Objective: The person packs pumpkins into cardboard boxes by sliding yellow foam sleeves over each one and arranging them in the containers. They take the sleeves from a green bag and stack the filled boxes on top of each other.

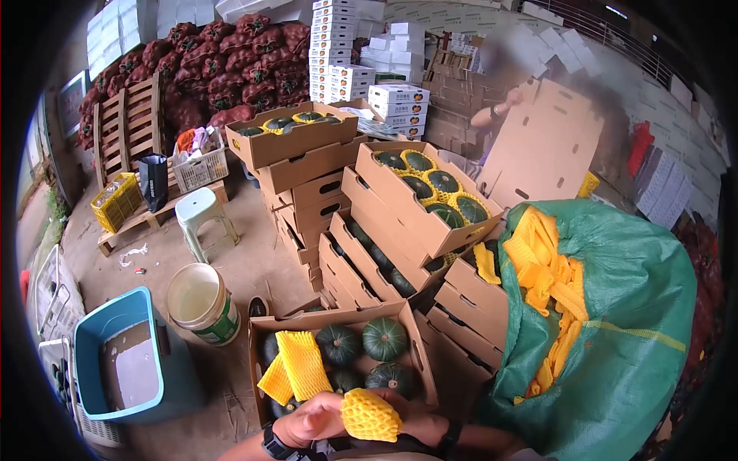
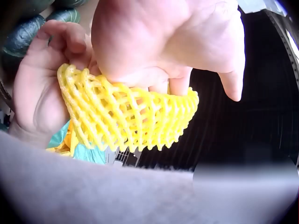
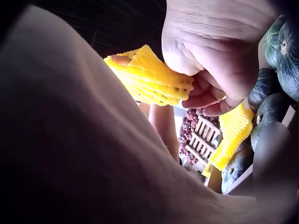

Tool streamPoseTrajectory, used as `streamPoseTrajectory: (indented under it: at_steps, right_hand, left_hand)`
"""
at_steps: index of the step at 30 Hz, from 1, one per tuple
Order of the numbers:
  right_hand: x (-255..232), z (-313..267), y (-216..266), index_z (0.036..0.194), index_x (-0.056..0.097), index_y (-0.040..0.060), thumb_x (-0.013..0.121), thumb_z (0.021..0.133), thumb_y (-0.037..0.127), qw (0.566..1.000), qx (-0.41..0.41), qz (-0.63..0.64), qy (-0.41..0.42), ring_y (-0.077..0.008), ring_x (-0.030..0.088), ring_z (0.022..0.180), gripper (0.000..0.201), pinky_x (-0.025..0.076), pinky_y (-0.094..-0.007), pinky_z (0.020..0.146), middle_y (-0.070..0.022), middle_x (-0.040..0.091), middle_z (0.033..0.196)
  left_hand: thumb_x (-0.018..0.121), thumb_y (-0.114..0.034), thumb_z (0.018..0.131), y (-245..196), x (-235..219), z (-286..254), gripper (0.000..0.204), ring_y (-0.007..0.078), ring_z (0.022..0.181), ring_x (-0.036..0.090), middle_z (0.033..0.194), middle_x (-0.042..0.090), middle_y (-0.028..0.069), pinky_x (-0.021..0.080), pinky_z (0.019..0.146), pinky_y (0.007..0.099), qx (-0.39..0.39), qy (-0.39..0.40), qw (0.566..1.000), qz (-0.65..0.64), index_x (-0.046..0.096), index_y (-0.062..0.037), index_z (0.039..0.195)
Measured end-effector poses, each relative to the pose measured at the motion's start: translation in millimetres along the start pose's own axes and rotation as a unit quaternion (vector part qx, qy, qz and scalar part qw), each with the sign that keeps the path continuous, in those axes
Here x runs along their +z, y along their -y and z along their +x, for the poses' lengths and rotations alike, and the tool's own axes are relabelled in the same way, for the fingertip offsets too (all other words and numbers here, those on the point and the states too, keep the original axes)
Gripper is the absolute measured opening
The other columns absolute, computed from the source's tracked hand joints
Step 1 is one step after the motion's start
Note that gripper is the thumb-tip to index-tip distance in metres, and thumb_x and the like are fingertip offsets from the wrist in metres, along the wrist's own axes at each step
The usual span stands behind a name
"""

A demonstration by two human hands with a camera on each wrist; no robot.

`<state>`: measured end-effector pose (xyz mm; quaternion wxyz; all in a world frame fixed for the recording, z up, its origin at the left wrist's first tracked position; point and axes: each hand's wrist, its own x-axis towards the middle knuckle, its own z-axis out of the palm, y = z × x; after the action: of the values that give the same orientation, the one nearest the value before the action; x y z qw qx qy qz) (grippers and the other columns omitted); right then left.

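A yellow foam fruit net (image 1: 370, 416) spans both hands, low in the head view. My left hand (image 1: 314, 419) has its fingers inside the net's mesh, as the left wrist view shows, with the thumb standing apart from it. At the net's other end, the curled fingers of my right hand (image 3: 217, 60) hold its edge. Just beyond the hands, an open cardboard box (image 1: 346, 316) contains several dark green squashes (image 1: 384, 339). More yellow foam nets (image 1: 301, 363) lie flat across the squashes on the box's left side.
On the right bulges a green woven sack (image 1: 630, 307) with yellow nets (image 1: 565, 296) spilling from its mouth. Stacked squash boxes (image 1: 415, 223) rise ahead. A bucket (image 1: 201, 300) and a blue tub (image 1: 157, 338) stand left. Behind the stacks, a person holds a large cardboard sheet (image 1: 542, 146).
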<state>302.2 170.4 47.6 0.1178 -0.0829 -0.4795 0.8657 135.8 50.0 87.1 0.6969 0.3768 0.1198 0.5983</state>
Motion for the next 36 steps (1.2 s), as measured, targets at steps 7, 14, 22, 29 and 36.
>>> streamPoseTrajectory:
  at_steps: [7,14,22,29,36]
  right_hand:
    - [-9.3,3.9,44.2,0.130,0.049,0.0184,0.073,0.075,0.041,0.597,0.121,-0.782,-0.129,-0.0388,0.056,0.102,0.064,0.051,-0.0460,0.083,-0.0210,0.050,0.116]
    - [-34.5,7.9,31.9,0.138,0.040,0.0276,0.079,0.066,0.043,0.709,0.147,-0.681,-0.114,-0.0418,0.046,0.115,0.084,0.043,-0.0481,0.094,-0.0252,0.043,0.121]
    - [35.7,-19.4,43.9,0.144,0.032,0.0103,0.048,0.099,0.028,0.879,-0.245,-0.329,-0.244,-0.0213,0.042,0.130,0.050,0.034,-0.0389,0.108,-0.0119,0.045,0.140]
    - [20.3,8.4,15.5,0.132,0.044,0.0003,0.055,0.094,0.028,0.964,0.040,0.260,0.025,-0.0220,0.053,0.116,0.048,0.043,-0.0376,0.099,-0.0145,0.053,0.128]
    - [-23.5,15.0,52.4,0.089,0.048,0.0052,0.058,0.086,-0.003,0.838,-0.276,-0.359,-0.303,-0.0148,0.050,0.070,0.013,0.045,-0.0260,0.067,-0.0046,0.052,0.086]
  left_hand:
    - [0.065,-0.069,0.072,17.5,-30.6,-3.5,0.102,0.0362,0.139,0.025,0.153,0.021,0.0123,0.022,0.112,0.0512,0.002,-0.181,0.983,-0.014,0.018,-0.0198,0.149]
    - [0.067,-0.047,0.082,30.0,-36.2,-16.0,0.096,0.0266,0.139,0.024,0.154,0.018,0.0080,0.023,0.112,0.0460,-0.058,-0.229,0.967,0.095,0.007,-0.0163,0.151]
    - [0.077,-0.009,0.076,3.1,0.4,26.6,0.090,0.0221,0.123,0.047,0.136,0.043,0.0133,0.037,0.106,0.0397,0.082,-0.335,0.911,0.228,0.019,-0.0051,0.145]
    - [0.074,-0.016,0.078,17.9,-5.8,5.2,0.078,0.0292,0.122,0.051,0.134,0.049,0.0149,0.039,0.105,0.0483,0.022,-0.140,0.972,-0.185,0.031,-0.0061,0.142]
    - [0.078,-0.001,0.073,24.5,-2.2,25.0,0.082,0.0180,0.120,0.048,0.129,0.047,0.0080,0.040,0.103,0.0352,0.068,-0.299,0.942,0.136,0.027,-0.0055,0.138]
